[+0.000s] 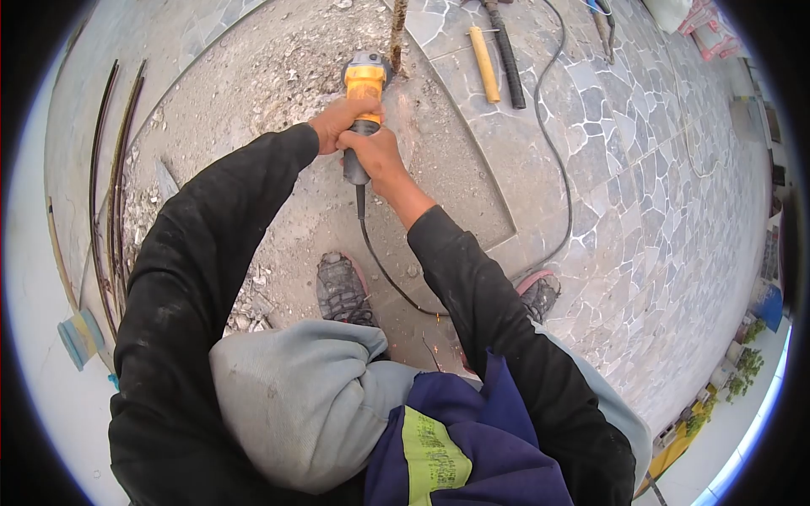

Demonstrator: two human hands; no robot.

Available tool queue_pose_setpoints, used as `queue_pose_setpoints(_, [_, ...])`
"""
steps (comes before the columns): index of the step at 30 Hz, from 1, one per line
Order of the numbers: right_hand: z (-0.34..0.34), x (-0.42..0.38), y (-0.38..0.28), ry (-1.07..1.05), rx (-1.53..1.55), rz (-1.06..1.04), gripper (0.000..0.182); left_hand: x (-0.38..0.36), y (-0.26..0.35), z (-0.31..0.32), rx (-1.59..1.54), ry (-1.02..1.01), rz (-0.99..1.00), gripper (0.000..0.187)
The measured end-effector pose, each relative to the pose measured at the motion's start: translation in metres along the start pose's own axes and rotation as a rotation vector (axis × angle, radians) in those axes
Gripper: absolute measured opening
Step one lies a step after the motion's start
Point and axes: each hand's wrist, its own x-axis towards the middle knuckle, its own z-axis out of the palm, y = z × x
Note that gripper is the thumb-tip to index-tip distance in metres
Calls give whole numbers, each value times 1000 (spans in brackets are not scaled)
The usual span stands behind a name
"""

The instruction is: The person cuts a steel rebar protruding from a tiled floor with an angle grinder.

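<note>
Both of my hands are wrapped round a yellow and black angle grinder (364, 86) at the upper middle. My left hand (342, 121) grips its body near the yellow part, and my right hand (377, 156) holds the dark rear handle just behind. The grinder's head is beside an upright rusty metal bar (398, 34), near its lower end; whether the disc touches it I cannot tell. A few sparks show near my right foot. From the handle a black cord (375, 257) runs down toward my right sleeve.
A hammer (504, 55) and a yellow-handled tool (483, 66) lie on the stone paving (624, 169) at right. Long metal rods (118, 169) lie at left, near a blue-green roll (82, 339). Rubble (253, 93) covers the bare ground. My shoes (344, 289) stand below the grinder.
</note>
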Motion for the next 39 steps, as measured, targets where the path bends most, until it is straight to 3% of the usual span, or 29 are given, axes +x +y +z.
queue_pose_setpoints(8, [-8, -4, -5, -23, -40, 2, 21, -2, -1, 6, 34, -16, -22, 32])
queue_pose_setpoints(17, [-18, -18, -12, -44, -59, 41, 26, -9, -8, 23, -15, 74, -3, 23])
queue_pose_setpoints(39, [-4, -4, -10, -29, -11, 34, 20, 0, 6, 1, 43, -55, -36, 31])
